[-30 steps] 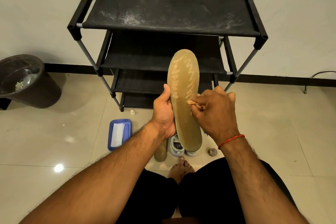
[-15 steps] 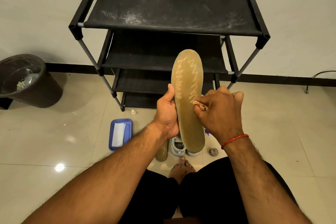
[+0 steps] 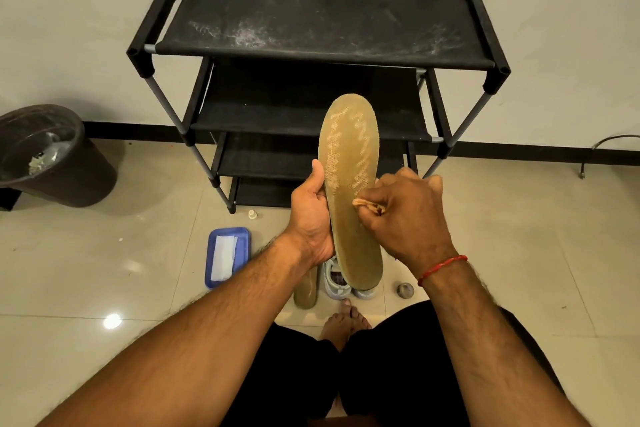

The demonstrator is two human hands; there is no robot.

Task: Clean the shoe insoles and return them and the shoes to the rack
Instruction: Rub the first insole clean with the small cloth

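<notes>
From the head camera, a tan insole [image 3: 349,191] stands nearly upright at the centre of the frame, toe end up and heel end down, in front of the lower shelves of a black shoe rack [image 3: 322,17]. Pale zigzag marks run over its upper half. The left hand [image 3: 311,218] is closed around the insole's left edge at about mid-length, thumb up along the edge, the other fingers hidden behind it. The right hand [image 3: 405,215] is curled into a loose fist, pinching a small crumpled tan cloth [image 3: 369,206] between thumb and fingers and pressing it against the insole's face near its right edge. A red thread [image 3: 441,267] circles the right wrist.

The rack stands against the wall in the upper centre, its top fabric shelf dusted with pale streaks. On the tiled floor below the hands, a second insole [image 3: 306,291] lies flat, touching or just beside a pair of pale shoes [image 3: 337,282] that are partly hidden by the held insole. A small round grey object [image 3: 405,290] sits right of the shoes. A blue tray [image 3: 242,243] holding white sheets lies at lower left of centre, and a dark bin [image 3: 69,170] stands at the left edge. A bare foot [image 3: 344,322] shows below the shoes.
</notes>
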